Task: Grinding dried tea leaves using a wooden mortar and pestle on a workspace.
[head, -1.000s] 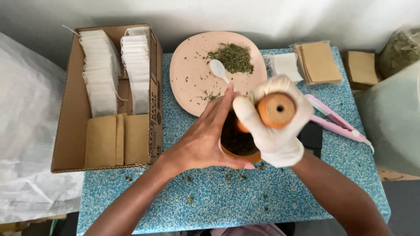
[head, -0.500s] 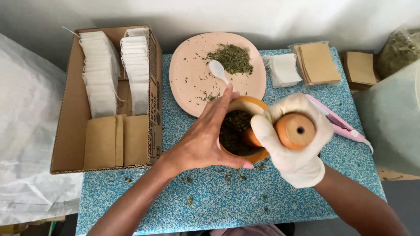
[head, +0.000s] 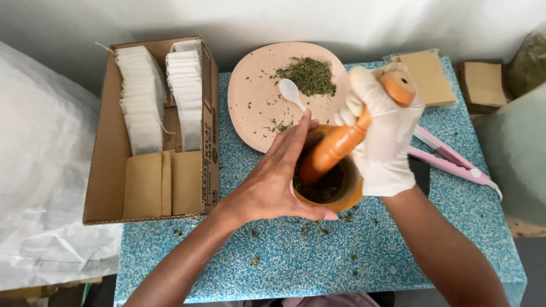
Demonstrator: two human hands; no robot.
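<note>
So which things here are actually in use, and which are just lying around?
In use:
- wooden mortar, steadied by the bare left hand
- wooden pestle, gripped by the gloved right hand
- dark herbs in the mortar

Lying about:
- pink plate with dried herbs and white spoon
- cardboard box of sachets
- pink sealer
- brown envelopes

Smooth wooden pestle (head: 335,145), matt wooden mortar (head: 348,196), cardboard box (head: 108,142).

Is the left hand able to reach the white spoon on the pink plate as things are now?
Probably yes. The left hand grips the mortar, and its fingertips already point toward the white spoon on the pink plate. Nothing lies between them; the hand would only have to let go of the mortar.
</note>
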